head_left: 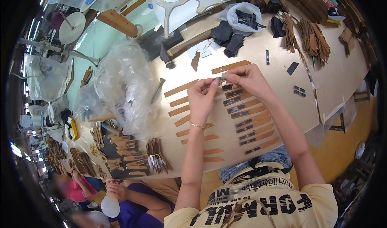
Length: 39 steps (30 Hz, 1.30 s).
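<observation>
My left hand and my right hand meet above the table, fingertips pinched on a small dark strip that they mostly hide. Just beyond the fingers lies a tan leather strip. Beneath and nearer to me runs a column of tan leather strips, several with a dark piece laid on the left end. Left of it, partly behind my left forearm, is a second column of plain tan strips with pointed ends.
A hammer, a metal rod and a crumpled plastic bag lie to the left. Black pieces, a white bag and bundled brown strips are at the back. Another person's hands show at the lower left.
</observation>
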Motion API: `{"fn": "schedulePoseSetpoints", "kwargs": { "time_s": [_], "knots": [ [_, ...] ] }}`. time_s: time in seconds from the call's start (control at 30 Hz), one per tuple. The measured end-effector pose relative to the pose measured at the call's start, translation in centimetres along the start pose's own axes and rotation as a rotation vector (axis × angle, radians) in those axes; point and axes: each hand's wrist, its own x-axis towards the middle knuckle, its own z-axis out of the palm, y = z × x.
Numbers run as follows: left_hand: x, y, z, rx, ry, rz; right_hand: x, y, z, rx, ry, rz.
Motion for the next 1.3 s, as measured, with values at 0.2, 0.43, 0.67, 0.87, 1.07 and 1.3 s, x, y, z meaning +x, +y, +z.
{"fn": "schedulePoseSetpoints", "kwargs": {
  "time_s": [0.2, 0.43, 0.67, 0.87, 1.07, 1.3],
  "knots": [
    [1.4, -0.9, 0.7, 0.406, 0.207, 0.107, 1.7, 0.9, -0.1, -0.188, 0.031, -0.079],
    [3.0, -1.7, 2.4, 0.878, 0.442, 0.330, 3.7, 1.5, 0.5, -0.832, 0.270, -0.366],
    [3.4, -2.0, 2.9, 0.963, 0.451, 0.263, 4.0, 2.2, 0.2, -0.771, 0.243, -0.338],
    [3.6, -2.1, 2.9, 0.980, 0.454, 0.247, 4.2, 2.7, 0.1, -0.761, 0.253, -0.381],
    [3.7, -2.0, 2.8, 0.972, 0.430, 0.223, 4.1, 2.5, 0.3, -0.823, 0.240, -0.376],
    [3.8, -2.1, 2.9, 0.976, 0.424, 0.211, 4.0, 2.3, 0.5, -0.812, 0.260, -0.384]
  ]
}}
